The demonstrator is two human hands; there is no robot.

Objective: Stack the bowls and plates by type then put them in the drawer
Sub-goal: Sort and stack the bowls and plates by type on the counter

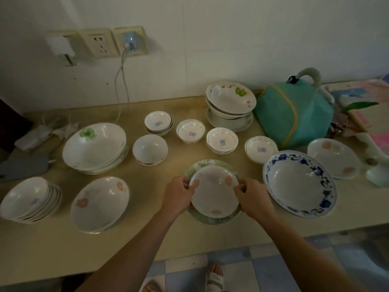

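Note:
A white plate with pink flowers (213, 192) sits on a green-rimmed plate (202, 165) at the counter's front centre. My left hand (179, 194) grips its left rim and my right hand (253, 199) grips its right rim. Matching pink-flower plates lie at the front left (99, 204) and far right (333, 158). A blue-rimmed bowl (299, 184) is right of my hands. Large green-flower bowls are stacked at the left (94, 147) and back (230, 100). Several small blue-flower bowls (190, 131) stand in the middle, and a stack of them (29, 200) at the far left.
A teal bag (294, 114) stands at the back right beside cloths and a white object (376, 173). Wall sockets with a plugged cable (129, 42) are behind. The beige counter's (52, 249) front edge runs below my arms, tiled floor and my sandalled feet beneath.

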